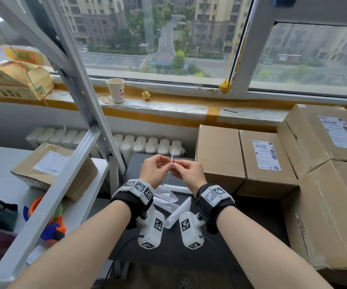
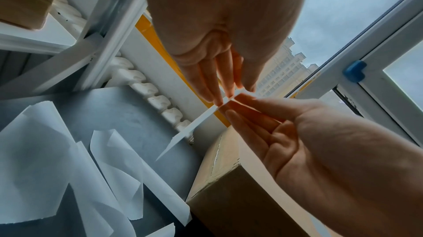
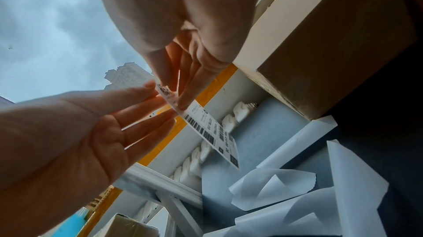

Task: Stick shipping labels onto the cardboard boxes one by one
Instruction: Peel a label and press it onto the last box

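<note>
Two hands meet above a dark table [image 1: 251,213], each pinching the same shipping label [image 3: 207,128] at its upper end. The left hand [image 1: 154,170] grips the label between thumb and the tips of its fingers [image 2: 215,89], which lie straight and pressed together. The right hand [image 1: 188,172] pinches the opposite face of the label between thumb and forefinger; its remaining fingers [image 2: 251,121] extend straight, close together and slightly fanned. The fingertips of both hands touch the label at nearly the same spot.

The label hangs edge-on in the head view, with a short part above the fingertips and the longer part below them. In the right wrist view its printed face, carrying barcodes and a QR code, points toward the right hand. Whether the backing is already parting from the label cannot be told.

Below the fingers, several loose white backing sheets [image 1: 168,203] lie curled on the table. To the right of the fingers stand cardboard boxes: one unlabelled box [image 1: 218,155] nearest the right hand, then a labelled box [image 1: 266,163] just beside it, and a larger labelled box [image 1: 322,130] further right. Beyond the fingertips a white radiator [image 1: 147,146] runs under the window sill. To the left of the fingers, a shelf frame [image 1: 89,126] holds another box [image 1: 53,170].
</note>
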{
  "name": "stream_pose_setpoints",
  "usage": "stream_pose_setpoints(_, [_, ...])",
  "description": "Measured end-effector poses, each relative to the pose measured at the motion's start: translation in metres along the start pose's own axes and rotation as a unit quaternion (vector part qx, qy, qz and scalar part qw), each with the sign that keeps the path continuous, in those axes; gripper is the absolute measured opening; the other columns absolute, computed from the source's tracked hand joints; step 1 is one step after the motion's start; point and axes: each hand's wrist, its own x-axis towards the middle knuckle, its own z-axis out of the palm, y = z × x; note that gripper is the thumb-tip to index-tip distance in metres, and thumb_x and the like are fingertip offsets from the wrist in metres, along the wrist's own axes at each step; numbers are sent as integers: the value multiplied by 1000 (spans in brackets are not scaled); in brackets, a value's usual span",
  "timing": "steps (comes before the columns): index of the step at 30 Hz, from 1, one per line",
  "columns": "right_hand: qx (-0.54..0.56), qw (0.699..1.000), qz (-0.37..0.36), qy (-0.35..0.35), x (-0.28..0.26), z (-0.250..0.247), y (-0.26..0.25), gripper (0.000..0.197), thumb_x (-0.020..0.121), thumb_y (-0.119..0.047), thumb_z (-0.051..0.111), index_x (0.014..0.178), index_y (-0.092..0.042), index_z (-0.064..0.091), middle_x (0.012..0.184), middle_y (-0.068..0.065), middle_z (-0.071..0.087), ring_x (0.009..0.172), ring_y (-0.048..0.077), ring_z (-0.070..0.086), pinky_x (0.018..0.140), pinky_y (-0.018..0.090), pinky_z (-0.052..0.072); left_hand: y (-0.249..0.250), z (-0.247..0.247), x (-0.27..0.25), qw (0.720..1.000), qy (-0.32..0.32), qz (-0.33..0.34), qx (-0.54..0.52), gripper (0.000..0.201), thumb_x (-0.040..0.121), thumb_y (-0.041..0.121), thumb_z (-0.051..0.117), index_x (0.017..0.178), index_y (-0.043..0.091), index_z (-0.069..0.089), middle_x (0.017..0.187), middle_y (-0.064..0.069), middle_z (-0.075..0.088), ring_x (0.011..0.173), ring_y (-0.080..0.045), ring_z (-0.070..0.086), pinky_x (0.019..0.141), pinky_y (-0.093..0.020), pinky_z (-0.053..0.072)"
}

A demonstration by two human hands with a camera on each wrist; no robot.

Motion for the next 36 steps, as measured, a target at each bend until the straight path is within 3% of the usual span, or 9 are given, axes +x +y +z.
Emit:
stream_pose_setpoints(5, [14, 1000, 7, -7, -1, -2, -1, 23, 92, -1, 55, 112, 7, 63, 106, 20, 67, 77, 11, 65, 73, 17, 56, -4, -1, 3, 1000, -2, -1, 7, 3, 82, 12, 70, 82, 10, 67, 82, -8, 70, 75, -15, 65, 79, -29, 53])
stream_pose_setpoints(9, [23, 1000, 12, -9, -3, -2, -4, 23, 92, -1, 53, 112, 7, 63, 108, 22, 66, 77, 11, 65, 73, 17, 55, -4, 0, 5, 1000, -7, -5, 7, 11, 84, 12, 68, 75, 17, 66, 77, -6, 68, 81, -21, 66, 79, -32, 54])
stream_pose_setpoints(15, [60, 997, 36, -28, -6, -2, -8, 27, 93, -10, 55, 112, 7, 63, 101, 14, 66, 81, 12, 65, 75, 19, 56, -4, 0, 5, 1000, -5, -8, -11, 7, 84, 10, 67, 77, 10, 67, 71, -1, 66, 74, -18, 64, 65, -14, 49])
stream_pose_setpoints(19, [55, 998, 23, -37, -9, 1, -7, 28, 91, -9, 59, 113, 6, 63, 103, 14, 66, 84, 11, 63, 76, 18, 56, -5, -2, 7, 1000, 0, -13, -8, 6, 83, 14, 70, 77, 12, 69, 76, -7, 68, 76, -21, 62, 77, -35, 54])
stream_pose_setpoints(21, [62, 997, 24, -37, -10, 3, -7, 27, 90, -7, 59, 114, 6, 63, 103, 14, 66, 83, 11, 63, 77, 18, 56, -5, -1, 6, 1000, 3, -14, 1, 7, 83, 14, 69, 77, 13, 68, 78, -8, 67, 76, -21, 60, 79, -39, 54])
stream_pose_setpoints(27, [90, 993, 62, -46, -11, 2, -12, 26, 94, -6, 52, 114, 7, 61, 112, 22, 65, 90, 23, 65, 80, 23, 56, -2, -3, 6, 1000, 20, -14, 1, 5, 86, 10, 64, 82, 9, 65, 82, -9, 67, 80, -23, 64, 77, -33, 53])
stream_pose_setpoints(30, [99, 992, 63, -43, -12, 2, -12, 27, 95, -4, 50, 117, 9, 59, 116, 25, 63, 85, 20, 66, 78, 22, 56, -2, -4, 5, 1000, 17, -16, -7, 9, 86, 10, 64, 78, 13, 64, 78, -5, 66, 79, -22, 65, 76, -32, 51])
stream_pose_setpoints(34, [90, 994, 58, -35, -13, 3, -11, 26, 94, -5, 53, 115, 8, 60, 116, 26, 63, 86, 20, 66, 79, 22, 55, -3, -4, 3, 1000, 8, -11, 12, 6, 86, 12, 65, 87, 8, 70, 85, -7, 69, 88, -21, 67, 86, -37, 54])
stream_pose_setpoints(36, [89, 994, 57, -28, -12, 2, -11, 27, 94, -5, 53, 115, 9, 60, 116, 27, 63, 88, 22, 66, 78, 21, 55, -2, -4, 1, 1000, 4, -1, 19, 11, 83, 14, 68, 91, 6, 71, 90, -7, 71, 90, -16, 66, 88, -33, 53])
